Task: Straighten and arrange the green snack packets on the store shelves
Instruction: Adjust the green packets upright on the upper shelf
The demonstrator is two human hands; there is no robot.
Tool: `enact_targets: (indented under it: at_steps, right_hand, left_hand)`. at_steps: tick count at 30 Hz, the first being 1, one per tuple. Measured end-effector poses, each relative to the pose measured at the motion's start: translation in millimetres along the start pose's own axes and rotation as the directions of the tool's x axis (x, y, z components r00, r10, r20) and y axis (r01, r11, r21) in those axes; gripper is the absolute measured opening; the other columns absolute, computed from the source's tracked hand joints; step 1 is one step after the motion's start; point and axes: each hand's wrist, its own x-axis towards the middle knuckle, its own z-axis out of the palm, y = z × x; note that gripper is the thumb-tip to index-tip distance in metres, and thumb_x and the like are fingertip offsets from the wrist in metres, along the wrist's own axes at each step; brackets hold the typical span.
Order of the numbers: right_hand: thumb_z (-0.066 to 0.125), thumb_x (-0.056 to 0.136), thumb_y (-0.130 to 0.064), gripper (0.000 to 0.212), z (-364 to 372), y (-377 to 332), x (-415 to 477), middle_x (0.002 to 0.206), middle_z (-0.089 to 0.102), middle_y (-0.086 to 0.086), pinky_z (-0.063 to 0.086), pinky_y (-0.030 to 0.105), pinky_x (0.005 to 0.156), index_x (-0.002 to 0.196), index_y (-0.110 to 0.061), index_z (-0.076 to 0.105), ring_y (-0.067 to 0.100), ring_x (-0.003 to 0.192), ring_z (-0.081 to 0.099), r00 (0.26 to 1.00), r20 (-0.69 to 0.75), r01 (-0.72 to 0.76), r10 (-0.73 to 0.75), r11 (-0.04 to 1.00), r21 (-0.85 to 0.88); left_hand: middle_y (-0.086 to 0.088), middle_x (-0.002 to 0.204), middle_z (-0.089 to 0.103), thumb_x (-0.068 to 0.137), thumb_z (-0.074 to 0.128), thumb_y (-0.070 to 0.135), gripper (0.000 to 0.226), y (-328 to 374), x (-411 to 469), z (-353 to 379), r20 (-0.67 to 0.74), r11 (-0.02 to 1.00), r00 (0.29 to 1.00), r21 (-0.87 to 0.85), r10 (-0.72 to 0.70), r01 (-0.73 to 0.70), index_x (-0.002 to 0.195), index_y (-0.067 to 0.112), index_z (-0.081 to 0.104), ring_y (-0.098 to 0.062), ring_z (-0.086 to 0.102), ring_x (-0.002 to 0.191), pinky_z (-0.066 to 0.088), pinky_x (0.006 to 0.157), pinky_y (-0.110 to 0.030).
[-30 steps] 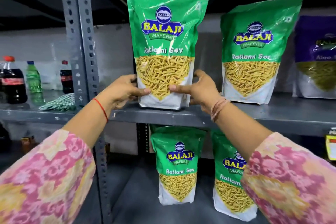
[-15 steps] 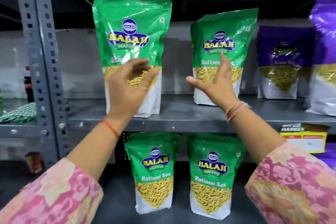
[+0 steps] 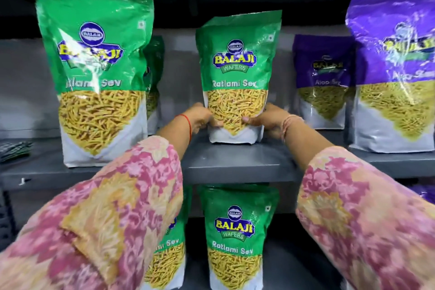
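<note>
Hands clasp the middle green packet (image 3: 237, 77) low on both edges: left hand (image 3: 202, 117) and right hand (image 3: 266, 120) each hold a grip on it. It stands upright, set back on the grey shelf (image 3: 235, 167), with bare shelf between it and the front green packet (image 3: 98, 77) and purple packets (image 3: 324, 82) alongside.

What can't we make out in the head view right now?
- Green packet behind the front-left packet: only a sliver shows, the front one covers the rest.
- Lower-left green packet: mostly hidden by the left sleeve.
- Fingers of left hand and right hand: behind the middle packet, only thumbs show.
- Front purple packet: glare blurs its print, right edge cuts it.
</note>
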Motion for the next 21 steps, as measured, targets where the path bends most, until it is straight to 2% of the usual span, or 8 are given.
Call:
enact_targets:
  at_steps: [2, 4, 7, 9, 14, 16, 19, 21]
  right_hand:
    - [0.059, 0.078, 0.006, 0.043, -5.0, -1.7, -11.2, 0.126, 0.056, 0.019, 0.045, 0.04, 0.1, 0.12, 0.005, 0.049, 0.03, 0.113, 0.056, 1.0, 0.007, 0.004, -0.005, 0.993, 0.118]
    - [0.057, 0.081, 0.003, 0.029, -12.8, -7.0, -27.3, 0.101, 0.067, 0.013, 0.056, 0.03, 0.079, 0.11, 0.001, 0.056, 0.025, 0.093, 0.061, 0.999, 0.018, 0.024, -0.027, 0.984, 0.177]
    - [0.06, 0.081, -0.006, 0.01, -24.7, -13.0, -53.6, 0.07, 0.072, -0.006, 0.055, 0.028, 0.063, 0.081, -0.016, 0.058, 0.015, 0.075, 0.062, 0.998, 0.013, 0.064, -0.067, 0.983, 0.173]
    - [0.062, 0.08, -0.008, 0.011, -28.7, -12.3, -66.7, 0.077, 0.067, -0.003, 0.051, 0.03, 0.07, 0.081, -0.017, 0.056, 0.012, 0.074, 0.061, 0.996, -0.006, 0.086, -0.086, 0.979, 0.187]
    - [0.065, 0.076, -0.009, 0.019, -27.7, 0.9, -86.3, 0.086, 0.065, 0.001, 0.049, 0.034, 0.081, 0.092, -0.014, 0.056, 0.016, 0.082, 0.062, 0.997, -0.004, 0.082, -0.083, 0.98, 0.179]
    - [0.064, 0.077, -0.008, 0.014, -25.7, 6.1, -87.2, 0.085, 0.065, -0.001, 0.053, 0.028, 0.073, 0.086, -0.016, 0.056, 0.012, 0.079, 0.063, 0.997, 0.004, 0.079, -0.081, 0.978, 0.192]
    - [0.063, 0.078, -0.007, 0.014, -23.8, 8.1, -89.5, 0.084, 0.065, -0.002, 0.055, 0.014, 0.054, 0.083, -0.018, 0.056, 0.007, 0.073, 0.063, 0.996, -0.012, 0.086, -0.085, 0.974, 0.208]
    - [0.065, 0.077, -0.011, 0.017, -21.8, 7.1, -91.6, 0.093, 0.066, 0.002, 0.055, 0.015, 0.059, 0.091, -0.016, 0.056, 0.014, 0.085, 0.063, 0.997, -0.019, 0.071, -0.069, 0.978, 0.196]
  left_hand:
    - [-0.003, 0.083, 0.06, 0.07, 0.06, -0.017, 0.044, 3.5, -12.0, 0.0, 0.035, 0.998, 0.998, -0.045, 0.055, -0.053, 0.108, 0.003, 0.048, -0.027, 0.061, 0.092, 0.052, 0.066, -0.024]
    - [-0.001, 0.093, 0.061, 0.069, 0.064, -0.012, 0.05, 9.3, -29.5, 1.0, 0.036, 0.988, 0.991, -0.087, 0.131, -0.128, 0.113, 0.004, 0.048, -0.019, 0.058, 0.086, 0.05, 0.071, -0.025]
    - [0.004, 0.089, 0.06, 0.066, 0.068, -0.009, 0.053, 15.6, -61.2, 3.8, 0.046, 0.954, 0.968, -0.186, 0.248, -0.236, 0.107, 0.013, 0.043, -0.016, 0.06, 0.081, 0.053, 0.048, -0.022]
    - [0.001, 0.091, 0.061, 0.064, 0.069, -0.009, 0.057, 14.3, -73.7, 3.0, 0.049, 0.941, 0.958, -0.207, 0.283, -0.268, 0.108, 0.015, 0.041, -0.016, 0.061, 0.081, 0.052, 0.041, -0.022]
    - [-0.001, 0.087, 0.062, 0.064, 0.069, -0.009, 0.069, 0.9, -87.2, 8.3, 0.071, 0.955, 0.965, -0.177, 0.253, -0.237, 0.119, 0.015, 0.036, -0.021, 0.062, 0.082, 0.053, 0.04, -0.022]
    - [-0.006, 0.094, 0.063, 0.065, 0.069, -0.009, 0.076, -4.7, -85.3, 8.8, 0.068, 0.959, 0.973, -0.195, 0.221, -0.204, 0.127, 0.013, 0.03, -0.024, 0.061, 0.087, 0.049, 0.037, -0.018]
    - [-0.019, 0.121, 0.057, 0.064, 0.07, -0.006, 0.09, -7.7, -81.6, 7.3, 0.07, 0.968, 0.98, -0.183, 0.188, -0.172, 0.136, 0.015, 0.021, -0.033, 0.057, 0.106, 0.049, 0.038, -0.018]
    - [-0.021, 0.128, 0.053, 0.066, 0.07, -0.005, 0.086, -8.7, -82.9, 7.3, 0.101, 0.975, 0.979, -0.152, 0.18, -0.163, 0.135, 0.015, 0.023, -0.034, 0.055, 0.112, 0.053, 0.047, -0.024]
